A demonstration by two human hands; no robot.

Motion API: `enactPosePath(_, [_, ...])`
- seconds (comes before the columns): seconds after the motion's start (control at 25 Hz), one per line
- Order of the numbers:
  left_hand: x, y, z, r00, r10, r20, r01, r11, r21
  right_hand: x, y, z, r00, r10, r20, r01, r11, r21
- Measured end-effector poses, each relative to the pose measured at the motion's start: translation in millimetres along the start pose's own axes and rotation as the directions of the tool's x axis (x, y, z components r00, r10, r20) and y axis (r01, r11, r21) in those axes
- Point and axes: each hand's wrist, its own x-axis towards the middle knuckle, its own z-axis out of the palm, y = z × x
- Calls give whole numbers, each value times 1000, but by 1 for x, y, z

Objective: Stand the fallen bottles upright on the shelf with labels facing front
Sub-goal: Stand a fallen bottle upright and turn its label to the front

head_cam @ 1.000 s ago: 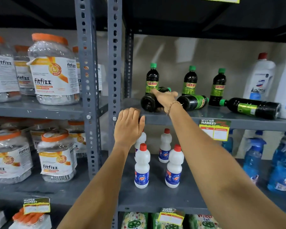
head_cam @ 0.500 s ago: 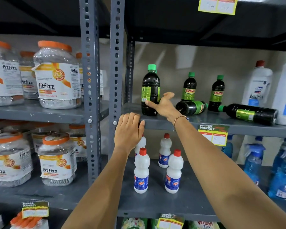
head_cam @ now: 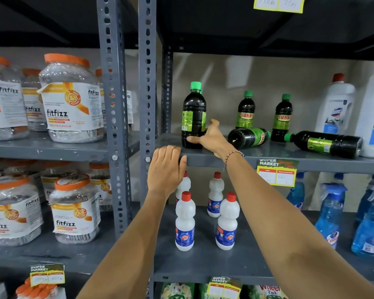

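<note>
Right hand (head_cam: 212,138) fingers loosely touching upright bottle (head_cam: 193,117) near shelf (head_cam: 311,161) front edge; left hand (head_cam: 165,167) flat, released. Rotate label frontward.

Dark bottles, green caps, on grey shelf (head_cam: 289,157). Front-left bottle (head_cam: 193,117) upright, label's back side showing. Two rear bottles (head_cam: 245,111) upright, SUNNY labels front. Middle bottle (head_cam: 248,137) and right bottle (head_cam: 324,143) lie on their sides.

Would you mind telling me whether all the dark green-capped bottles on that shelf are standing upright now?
No, two dark bottles still lie on their sides: one just right of the right hand, another farther right.
</note>
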Motion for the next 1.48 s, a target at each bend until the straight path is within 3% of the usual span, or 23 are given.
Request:
enactPosePath(0.44, [1, 0, 1, 1000, 0, -23, 0, 1000, 26, 9, 6, 3, 997, -46, -60, 41, 995, -95])
enactPosePath(0.6, [1, -1, 2, 1000, 6, -15, -6, 1000, 26, 10, 6, 4, 1000, -13, 3, 13, 997, -72])
enactPosePath(0.8, [0, 0, 1, 999, -7, -34, 8, 1000, 19, 14, 10, 6, 991, -78, -109, 61, 987, -150])
enactPosePath(1.0, [0, 0, 2, 1000, -12, -11, 12, 1000, 16, 11, 6, 5, 1000, 0, -30, -3, 995, -96])
enactPosePath(1.16, [-1, -1, 3, 1000, -14, -18, 15, 1000, 10, 8, 7, 8, 989, -67, -130, 41, 980, -196])
enactPosePath(1.36, [-1, 1, 1, 1000, -22, -11, 22, 1000, -3, 10, 7, 2, 999, 14, -51, -19, 996, -93])
enactPosePath(1.48, [0, 3, -1, 1000, -30, -1, 30, 1000, -8, 12, 10, 5, 991, -21, -131, 0, 987, -158])
